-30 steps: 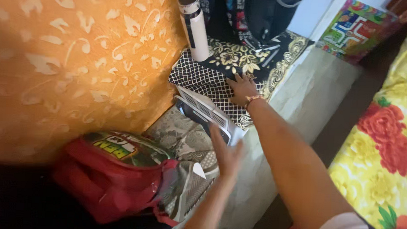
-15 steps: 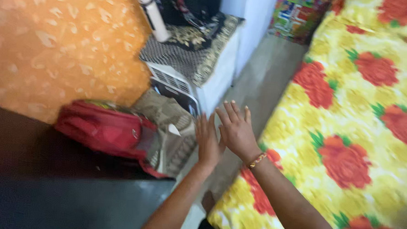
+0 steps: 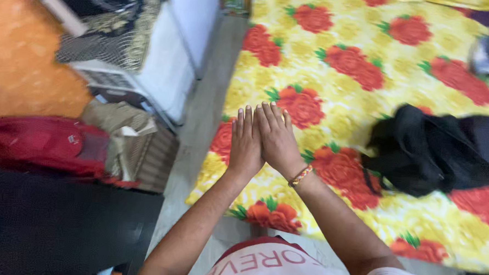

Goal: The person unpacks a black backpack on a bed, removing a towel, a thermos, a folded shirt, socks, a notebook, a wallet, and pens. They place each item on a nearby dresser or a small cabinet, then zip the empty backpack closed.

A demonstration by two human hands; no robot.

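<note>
Nearest, the left hand (image 3: pixel 246 144) and right hand (image 3: pixel 277 138) press palm to palm, fingers straight, gripping nothing, above the floral bedsheet (image 3: pixel 336 59). Farther right lies a black garment (image 3: pixel 431 151), folds indistinct. Left, a red bag (image 3: pixel 35 145) is blurred; a bottle (image 3: pixel 55 4) is cut off.

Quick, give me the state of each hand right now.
Left hand: open, fingers straight, holding nothing, side by side with the right hand.
Right hand: open, fingers straight, holding nothing, above the yellow flowered bedsheet.
</note>
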